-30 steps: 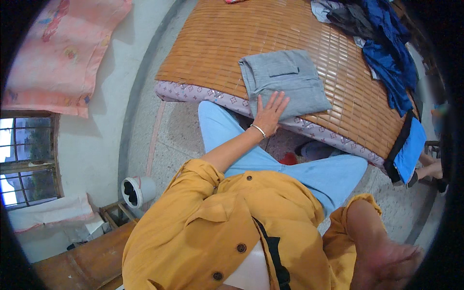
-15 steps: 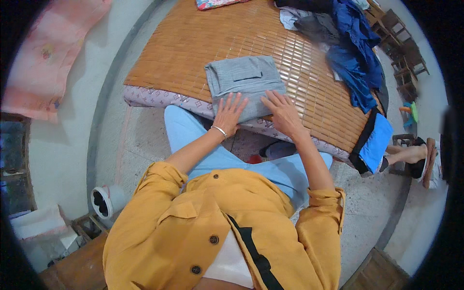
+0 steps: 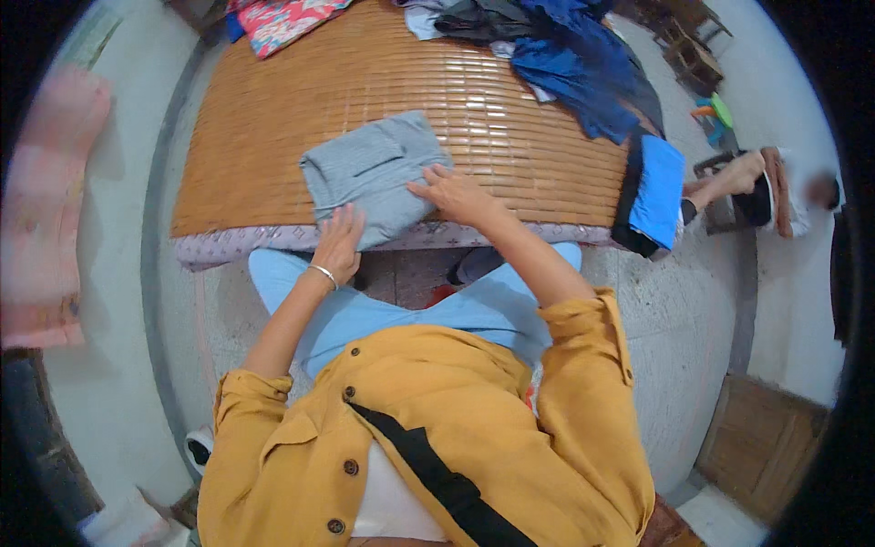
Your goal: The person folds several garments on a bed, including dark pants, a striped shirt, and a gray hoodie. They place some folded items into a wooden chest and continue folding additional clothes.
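A folded grey garment (image 3: 375, 169) with a pocket-like slit lies on the woven bamboo mat (image 3: 264, 155), turned at an angle, its near corner reaching the bed's front edge. My left hand (image 3: 340, 242), with a pale bangle at the wrist, rests its outstretched fingers on the garment's near left corner. My right hand (image 3: 456, 195) lies across its right side, fingers extended and touching the cloth. Neither hand is closed round anything.
Dark and blue clothes (image 3: 579, 68) are heaped at the mat's far right. A floral red cloth (image 3: 283, 23) lies at the far left. A blue-and-black folded item (image 3: 658, 191) sits on the right corner. Another person's bare leg (image 3: 729, 180) shows beyond it.
The view has turned to the right. My left hand has slid to the garment's near left corner, my right hand to its right side. The garment lies more slanted to the bed edge.
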Demonstrator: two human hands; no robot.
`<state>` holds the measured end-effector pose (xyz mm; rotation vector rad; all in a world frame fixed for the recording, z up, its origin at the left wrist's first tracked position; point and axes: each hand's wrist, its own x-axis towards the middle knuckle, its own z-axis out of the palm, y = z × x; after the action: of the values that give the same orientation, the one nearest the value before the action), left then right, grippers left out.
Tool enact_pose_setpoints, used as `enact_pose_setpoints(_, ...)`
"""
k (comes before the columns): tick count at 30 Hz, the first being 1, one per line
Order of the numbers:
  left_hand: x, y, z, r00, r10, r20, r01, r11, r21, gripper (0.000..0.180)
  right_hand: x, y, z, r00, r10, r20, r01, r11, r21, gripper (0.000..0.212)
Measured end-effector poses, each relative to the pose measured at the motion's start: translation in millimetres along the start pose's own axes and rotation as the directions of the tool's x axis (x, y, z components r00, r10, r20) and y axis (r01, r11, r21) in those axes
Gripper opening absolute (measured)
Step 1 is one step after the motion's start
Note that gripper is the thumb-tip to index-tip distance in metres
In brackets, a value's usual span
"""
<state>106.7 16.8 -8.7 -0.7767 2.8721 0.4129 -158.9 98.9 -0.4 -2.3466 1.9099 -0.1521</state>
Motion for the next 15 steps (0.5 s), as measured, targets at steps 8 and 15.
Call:
enact_pose_setpoints(8, 3, -42, -66, 0.981, 0.058, 0.184, 0.051, 0.842, -0.537, 0.039, -4, 15, -66, 0.982, 0.020, 0.189, -0.116, 0.852, 0.511, 0.043)
enact_pose_setpoints(15, 72, -101, -33, 0.893, -0.450, 0.035, 0.120, 0.163, -0.979, 0.037, 56, 58, -23, 0.856, 0.450, -0.255, -0.195, 0.738, 0.646, 0.046)
